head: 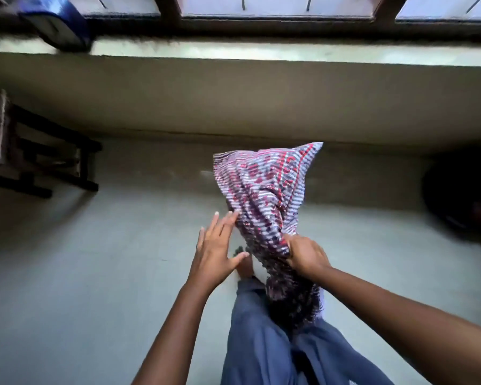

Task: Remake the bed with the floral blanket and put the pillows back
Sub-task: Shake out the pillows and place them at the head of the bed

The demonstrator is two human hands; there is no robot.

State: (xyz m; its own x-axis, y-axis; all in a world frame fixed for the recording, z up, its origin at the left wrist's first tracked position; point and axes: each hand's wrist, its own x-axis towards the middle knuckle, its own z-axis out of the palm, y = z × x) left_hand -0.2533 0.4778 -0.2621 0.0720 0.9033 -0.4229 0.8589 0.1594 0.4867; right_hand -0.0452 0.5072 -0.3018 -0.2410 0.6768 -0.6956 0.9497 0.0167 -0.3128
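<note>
Above the smooth grey-green floor, in front of our blue trousers, we hold a soft bundle of red, white and dark-blue striped printed cloth. It reads as a pillow in its cover, though we cannot rule out a bunched blanket. Our right hand is clenched round a gathered neck of the fabric low down. The rest rises away from us to a pointed corner, and a loose dark tail hangs below the fist. Our left hand is flat with fingers spread, its fingertips at the bundle's left side, touching or nearly so. No bed is in view.

We judge the bundle light, limp and yielding. It looks like woven cotton, creasing deeply where we squeeze, and unlikely to slip or break. One fist on a gathered end lets it sag and twist; a hold on two corners or both long edges would spread it for laying square. A dark wooden chair frame stands well apart on the left.
</note>
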